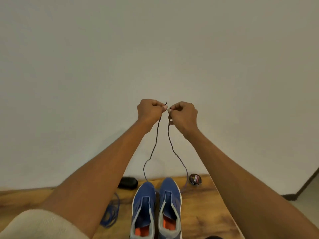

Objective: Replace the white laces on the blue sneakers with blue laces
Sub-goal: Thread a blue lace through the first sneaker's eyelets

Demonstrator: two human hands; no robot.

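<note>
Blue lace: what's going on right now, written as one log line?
left hand: pinches one end | right hand: pinches other end | blue lace: raised, threaded through right sneaker | spare lace: on table

A wooden counter [198, 213] is running along the base of a plain pale wall [155, 49]. A black oval case [128, 183] is lying at the counter's far edge against the wall. A small dark round packet [195, 178] with printed lettering is sitting farther right, also near the wall.

Both forearms bare; cream knit sleeve [39, 225] pushed up on left arm; no rings, watch visible.
</note>
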